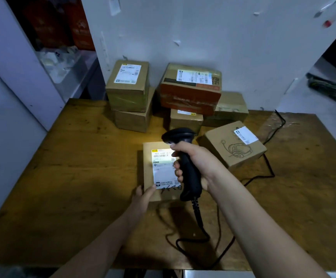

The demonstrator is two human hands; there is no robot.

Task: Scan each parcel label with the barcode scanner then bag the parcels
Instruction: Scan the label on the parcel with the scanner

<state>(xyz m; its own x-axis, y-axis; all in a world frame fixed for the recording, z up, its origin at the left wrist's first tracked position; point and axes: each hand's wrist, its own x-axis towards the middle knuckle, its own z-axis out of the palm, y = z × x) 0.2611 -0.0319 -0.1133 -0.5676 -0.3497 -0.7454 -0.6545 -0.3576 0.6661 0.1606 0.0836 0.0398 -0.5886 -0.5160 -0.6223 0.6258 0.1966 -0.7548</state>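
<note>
A flat brown parcel (148, 173) lies in the middle of the wooden table (78, 167). Its white label (163, 169) faces up and is lit brightly at the top by the scanner. My right hand (193, 163) grips the handle of the black barcode scanner (185, 155), whose head hangs just above the parcel's far edge and points down at the label. My left hand (142, 197) holds the parcel's near left corner, thumb on top by the label's lower edge.
Several more labelled parcels are stacked at the table's back against the wall, among them a red-brown box (191, 91) and a tan box (129, 85). A box with a headphone drawing (233, 145) sits right of the scanner. The scanner's black cable (199, 221) loops over the table's near right.
</note>
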